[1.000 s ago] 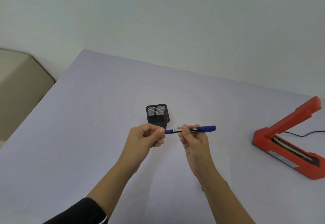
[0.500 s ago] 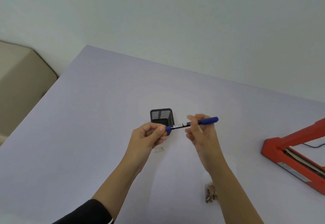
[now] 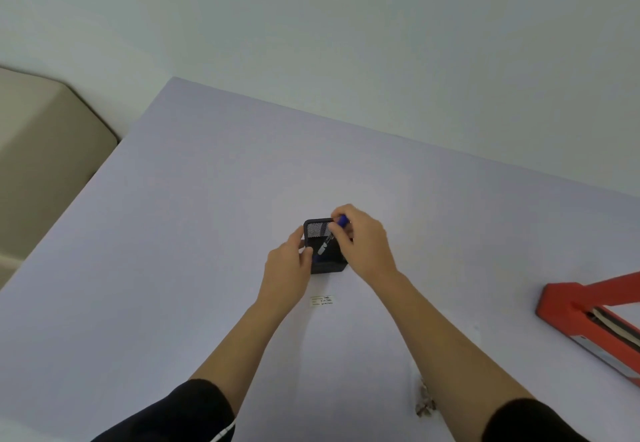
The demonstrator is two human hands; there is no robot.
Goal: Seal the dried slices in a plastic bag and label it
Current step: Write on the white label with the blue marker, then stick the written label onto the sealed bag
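Pen (image 3: 328,241) pinched in right hand (image 3: 367,249), tip inside holder (image 3: 327,266) left hand (image 3: 287,268) grips.

A plain pale wall (image 3: 311,25) is filling the upper half, evenly lit. Below it a lavender table (image 3: 166,240) is spreading wide, with beige rounded furniture (image 3: 41,150) sitting past its left edge.

The pale surface (image 3: 207,233) holds a black cup (image 3: 329,266), a small label (image 3: 322,301), a red sealer (image 3: 571,306), and maybe a clear bag (image 3: 424,403).
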